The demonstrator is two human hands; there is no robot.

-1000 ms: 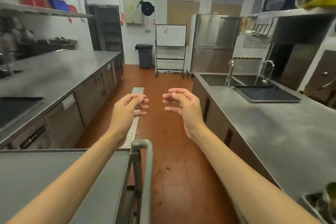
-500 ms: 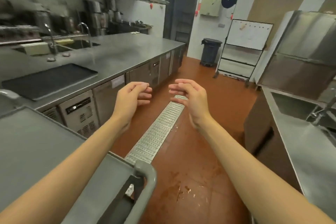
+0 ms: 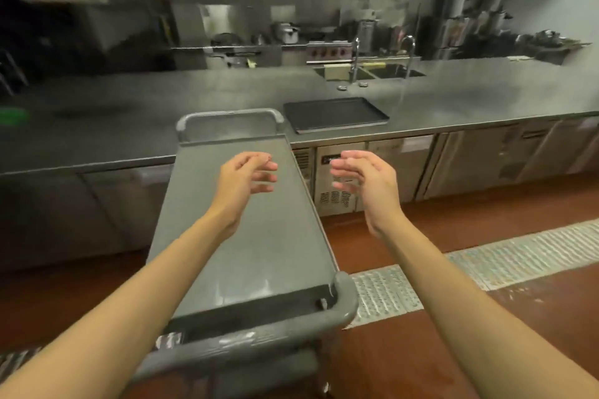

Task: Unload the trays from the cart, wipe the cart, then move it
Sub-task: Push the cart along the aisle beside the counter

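The steel cart stands right in front of me, its far handle against the long counter and its near handle close to my body. Nothing lies on its top shelf. A dark flat tray rests on the counter just right of the cart's far end. My left hand hovers above the cart's top, fingers curled and apart, holding nothing. My right hand hangs in the air past the cart's right edge, also curled loosely and holding nothing. The two palms face each other.
The long steel counter runs across the view, with a double sink and taps behind the tray. Under-counter fridge doors line its front. A floor drain grate crosses the red floor to the right of the cart.
My view has swung left from the aisle to face the counter, so the cart now lies straight ahead. Both hands keep their raised, loosely curled pose and hold nothing.
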